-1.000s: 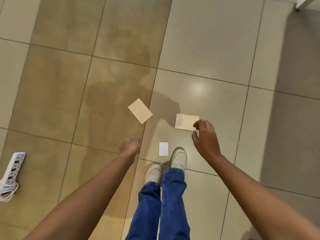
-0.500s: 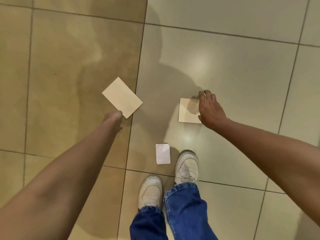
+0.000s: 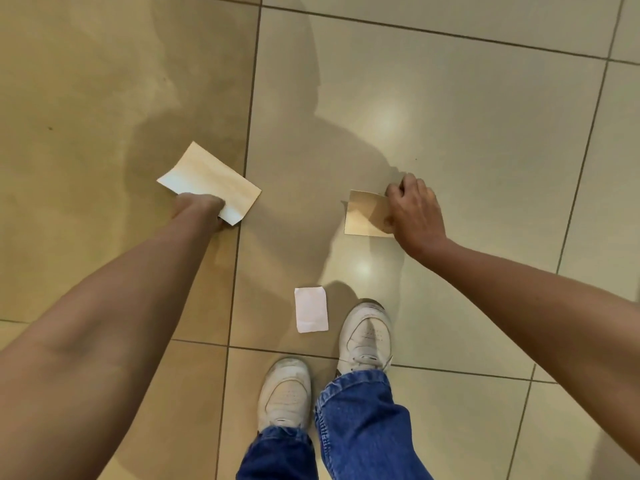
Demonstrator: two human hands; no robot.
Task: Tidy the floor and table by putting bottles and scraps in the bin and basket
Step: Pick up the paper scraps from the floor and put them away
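Two tan paper scraps and a small white one lie on the tiled floor. My left hand (image 3: 199, 206) grips the near edge of the larger tan scrap (image 3: 207, 178), which is lifting off the floor on the left. My right hand (image 3: 414, 211) pinches the right edge of the smaller tan scrap (image 3: 363, 213), whose top edge curls up. The white scrap (image 3: 310, 309) lies flat between my hands, just left of my right shoe. No bin, basket or bottle is in view.
My two white shoes (image 3: 367, 334) and blue jeans stand at the bottom centre. Beige floor tiles (image 3: 450, 116) with dark grout lines spread in every direction.
Both hands have dropped lower and closed on the tan scraps. The left scrap's near edge has come up off the floor. The view has moved closer to the floor.
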